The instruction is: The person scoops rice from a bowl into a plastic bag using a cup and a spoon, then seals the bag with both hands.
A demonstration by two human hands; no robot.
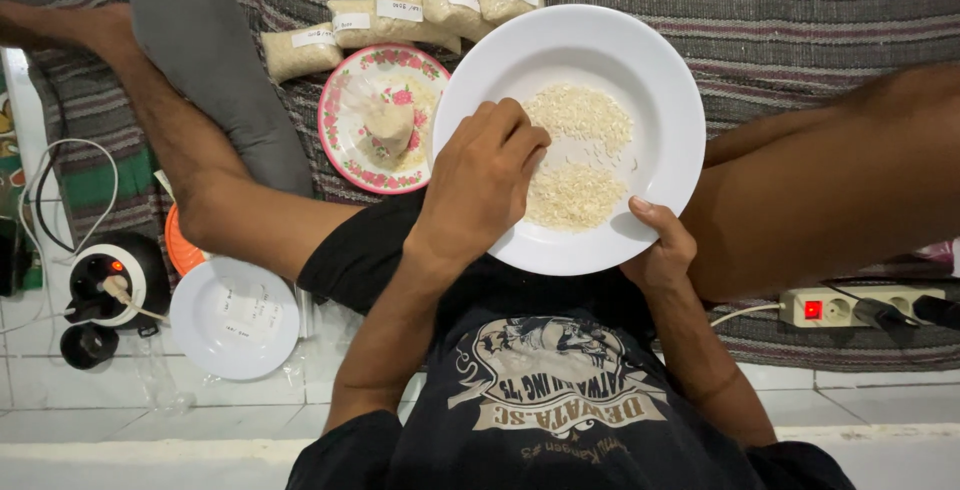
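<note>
**A:** Item one, the hands. How were they recorded?

**B:** The left hand [482,182] was entered at the centre of the frame, fingers curled downward, tips set among the rice [578,115]. Whether any grains were pinched between them could not be told. The right hand [655,242] was entered just right of centre. It was closed on the lower rim of the white plate [660,80], thumb laid on top of the rim.

**A:** And the plate itself?

**B:** It was held above the lap, at upper centre of the frame. The rice on it was divided into two loose heaps, one above the other, with a few stray grains scattered between them.

**A:** Items listed round about?

**B:** A flowered plate [345,145] was noted just left of the white plate, on the striped mat [800,20], with a small bag of rice [390,122] standing in it. A row of filled, labelled bags [400,10] was logged along the upper edge, above the flowered plate. A grey cushion [215,80] was placed at upper left. A smaller white dish [200,335] was recorded at lower left on the tiled floor, beside a round black-and-white device [110,275]. A power strip [835,307] with a lit red switch was listed at right.
</note>
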